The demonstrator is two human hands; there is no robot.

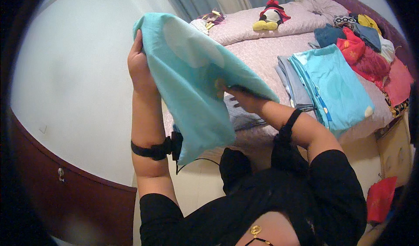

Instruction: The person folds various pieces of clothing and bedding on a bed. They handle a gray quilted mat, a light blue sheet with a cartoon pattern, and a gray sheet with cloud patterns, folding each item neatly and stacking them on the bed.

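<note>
My left hand (140,66) grips the upper left corner of a turquoise cloth (196,98) with large pale spots, holding it up in front of me. The cloth hangs down towards my left forearm. My right hand (247,100) is at the cloth's right part, which drapes over it in shadow. Some of its fingers show apart below the fabric; whether they pinch it is hidden and blurred. Behind the cloth, a grey quilted fabric (244,116) lies at the bed's near edge.
On the bed (255,49) lie a folded turquoise cover (337,85), folded grey fabric (298,85), a plush toy (271,17) and a pile of red and blue clothes (360,49). A dark red panel (81,193) stands left. A wooden cabinet (394,151) is at the right.
</note>
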